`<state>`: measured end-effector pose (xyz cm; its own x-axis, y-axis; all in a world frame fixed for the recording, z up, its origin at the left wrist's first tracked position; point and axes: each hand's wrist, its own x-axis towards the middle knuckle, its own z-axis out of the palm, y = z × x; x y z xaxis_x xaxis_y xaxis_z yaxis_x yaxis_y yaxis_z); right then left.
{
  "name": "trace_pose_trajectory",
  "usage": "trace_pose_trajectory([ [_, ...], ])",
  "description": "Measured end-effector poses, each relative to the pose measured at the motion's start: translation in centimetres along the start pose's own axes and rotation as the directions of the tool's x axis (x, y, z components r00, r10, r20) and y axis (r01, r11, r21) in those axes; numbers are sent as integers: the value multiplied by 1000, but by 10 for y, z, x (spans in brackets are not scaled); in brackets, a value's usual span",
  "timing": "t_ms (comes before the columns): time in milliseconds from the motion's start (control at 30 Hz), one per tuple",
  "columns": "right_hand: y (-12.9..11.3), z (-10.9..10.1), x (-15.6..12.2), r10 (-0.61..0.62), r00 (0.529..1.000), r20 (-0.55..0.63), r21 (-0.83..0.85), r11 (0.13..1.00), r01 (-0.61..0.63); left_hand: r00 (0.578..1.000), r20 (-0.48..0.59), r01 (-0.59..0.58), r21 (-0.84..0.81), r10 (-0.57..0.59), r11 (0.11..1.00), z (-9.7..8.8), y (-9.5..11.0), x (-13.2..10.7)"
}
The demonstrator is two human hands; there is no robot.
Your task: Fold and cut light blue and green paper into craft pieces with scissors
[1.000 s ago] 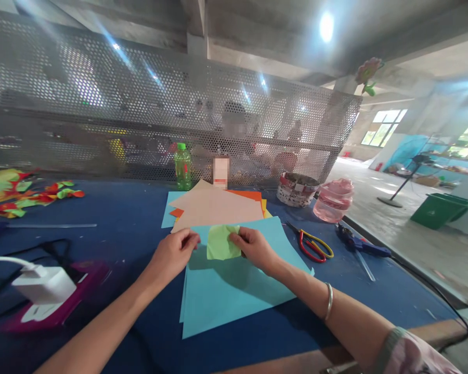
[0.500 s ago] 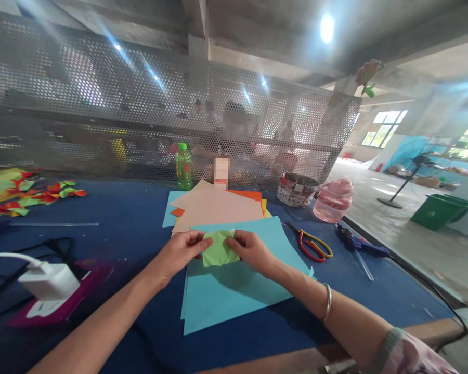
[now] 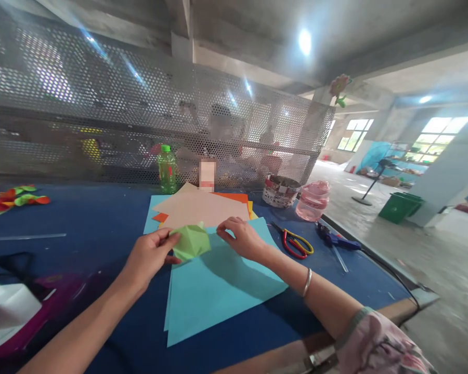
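My left hand (image 3: pixel 152 254) pinches the left side of a small piece of light green paper (image 3: pixel 191 242), creased and slightly bent, held above the stack of sheets. My right hand (image 3: pixel 242 238) hovers just to the right of that paper, apart from it, with fingers loosely curved and holding nothing. Below both hands lie light blue paper sheets (image 3: pixel 226 301). Behind them, pale peach sheets (image 3: pixel 206 210) overlap orange paper (image 3: pixel 234 198).
Red-and-yellow handled scissors (image 3: pixel 297 244) and a blue glue gun (image 3: pixel 337 240) lie at the right. Behind stand a round woven basket (image 3: pixel 281 192), a pink bottle (image 3: pixel 312 201) and a green bottle (image 3: pixel 166 171). A white plug (image 3: pixel 11 306) sits front left.
My right hand has let go of the green paper and moved off to its right. The left hand alone holds it, and the paper is turned. The view has swung right.
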<state>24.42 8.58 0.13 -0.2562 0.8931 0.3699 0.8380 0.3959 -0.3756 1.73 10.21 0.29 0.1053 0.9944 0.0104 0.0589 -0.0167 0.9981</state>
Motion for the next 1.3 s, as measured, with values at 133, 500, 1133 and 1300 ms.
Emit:
trace_pose_trajectory([
  [133,23,2,15,57,989,138,-252,968,-21,993,-107,-57,-14,55,998,-6,2,5],
  [500,37,-1,25,85,958,275,-203,979,-28,973,-195,-112,68,123,991,-13,5,6],
  [1133,164,-82,46,567,778,-272,-490,614,-619,986,-145,-59,150,81,987,-11,8,1],
  [1300,154,-59,24,510,837,-197,-549,650,-525,983,-162,-60,159,86,985,-11,8,3],
])
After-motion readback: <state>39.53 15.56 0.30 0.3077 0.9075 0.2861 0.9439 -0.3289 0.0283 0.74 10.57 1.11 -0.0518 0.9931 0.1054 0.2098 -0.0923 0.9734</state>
